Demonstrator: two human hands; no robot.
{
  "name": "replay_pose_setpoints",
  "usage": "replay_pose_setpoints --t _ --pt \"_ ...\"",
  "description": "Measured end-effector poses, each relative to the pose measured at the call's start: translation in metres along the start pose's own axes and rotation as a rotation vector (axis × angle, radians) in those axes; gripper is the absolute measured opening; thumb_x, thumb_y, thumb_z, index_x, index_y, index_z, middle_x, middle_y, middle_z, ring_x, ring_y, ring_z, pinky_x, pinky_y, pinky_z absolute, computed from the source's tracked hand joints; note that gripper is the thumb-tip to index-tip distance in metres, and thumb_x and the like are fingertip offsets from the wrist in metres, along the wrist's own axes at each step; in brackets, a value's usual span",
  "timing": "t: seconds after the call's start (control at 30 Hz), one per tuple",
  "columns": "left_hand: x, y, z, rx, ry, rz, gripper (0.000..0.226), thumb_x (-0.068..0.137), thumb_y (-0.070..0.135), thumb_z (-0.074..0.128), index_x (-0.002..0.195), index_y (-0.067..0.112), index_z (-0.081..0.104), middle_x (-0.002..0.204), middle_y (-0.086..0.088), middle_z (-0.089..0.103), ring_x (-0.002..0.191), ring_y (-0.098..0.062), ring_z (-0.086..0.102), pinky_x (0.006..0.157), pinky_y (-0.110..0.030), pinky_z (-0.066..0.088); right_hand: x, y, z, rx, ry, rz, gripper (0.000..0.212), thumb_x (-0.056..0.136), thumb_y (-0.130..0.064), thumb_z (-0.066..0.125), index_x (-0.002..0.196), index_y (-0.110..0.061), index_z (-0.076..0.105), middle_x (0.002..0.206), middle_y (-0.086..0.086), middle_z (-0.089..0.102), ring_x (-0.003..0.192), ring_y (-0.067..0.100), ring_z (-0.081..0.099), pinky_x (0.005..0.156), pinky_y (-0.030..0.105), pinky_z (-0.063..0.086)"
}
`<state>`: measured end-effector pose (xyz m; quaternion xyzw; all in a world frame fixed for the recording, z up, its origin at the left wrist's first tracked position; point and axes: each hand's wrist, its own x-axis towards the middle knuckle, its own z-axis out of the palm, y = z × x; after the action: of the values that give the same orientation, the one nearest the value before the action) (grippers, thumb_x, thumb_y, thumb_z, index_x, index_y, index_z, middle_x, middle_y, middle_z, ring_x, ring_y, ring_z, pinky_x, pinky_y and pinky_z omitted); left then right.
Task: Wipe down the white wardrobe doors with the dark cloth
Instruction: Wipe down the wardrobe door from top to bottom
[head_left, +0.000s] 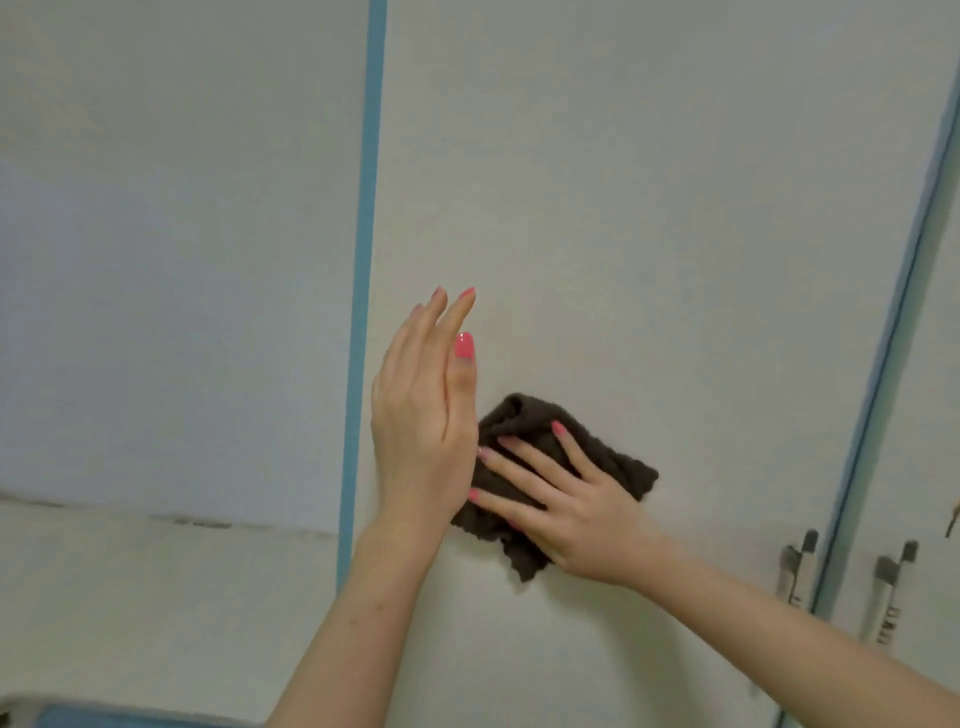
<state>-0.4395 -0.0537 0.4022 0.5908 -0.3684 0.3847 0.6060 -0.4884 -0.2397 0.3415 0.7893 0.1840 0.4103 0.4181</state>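
A white wardrobe door (649, 234) with blue edging fills the middle of the head view. The dark brown cloth (613, 457) lies bunched flat against this door. My right hand (576, 509) presses on the cloth with fingers spread wide, palm covering its lower part. Just left of the cloth, my left hand (423, 415) is held upright, edge toward the door, fingers straight and together, holding nothing. Its heel overlaps the cloth's left edge.
A blue vertical strip (363, 260) marks the door's left edge, with a pale wall panel (171, 260) beyond it. Two metal handles (797, 566) (891, 587) sit at lower right beside another blue seam (893, 322). A blue-topped object (104, 719) shows at the bottom left.
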Motion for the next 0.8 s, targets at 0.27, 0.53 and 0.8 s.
replay_pose_setpoints --t 0.27,0.53,0.8 --pt "-0.01 0.022 0.018 -0.005 0.017 -0.016 0.045 0.098 0.036 0.022 0.135 0.028 0.047 0.144 0.005 0.046 0.136 -0.007 0.034 0.112 -0.03 0.026 -0.025 0.085 -0.024 -0.058 0.052 -0.082 0.051 0.095 -0.005 0.04 0.142 -0.025 0.044 0.151 0.008 0.034 0.14 0.025 0.031 0.115 0.051 0.023" --pt "-0.018 0.037 0.035 -0.019 0.015 -0.02 0.046 0.098 0.039 0.021 0.135 0.032 0.046 0.144 0.009 0.045 0.135 -0.003 0.032 0.112 -0.025 0.024 -0.033 0.168 -0.059 -0.06 0.158 0.305 0.044 0.1 -0.021 0.047 0.144 -0.022 0.039 0.151 0.016 0.031 0.142 0.034 0.025 0.115 0.058 0.014" --pt "-0.038 0.037 0.047 0.007 -0.016 -0.066 0.045 0.097 0.04 0.022 0.134 0.033 0.047 0.144 0.009 0.045 0.135 -0.002 0.032 0.111 -0.025 0.024 -0.114 0.141 -0.045 -0.105 -0.229 -0.395 0.06 0.094 -0.02 0.037 0.151 -0.031 0.019 0.158 0.003 0.013 0.147 0.023 0.009 0.118 0.052 0.005"
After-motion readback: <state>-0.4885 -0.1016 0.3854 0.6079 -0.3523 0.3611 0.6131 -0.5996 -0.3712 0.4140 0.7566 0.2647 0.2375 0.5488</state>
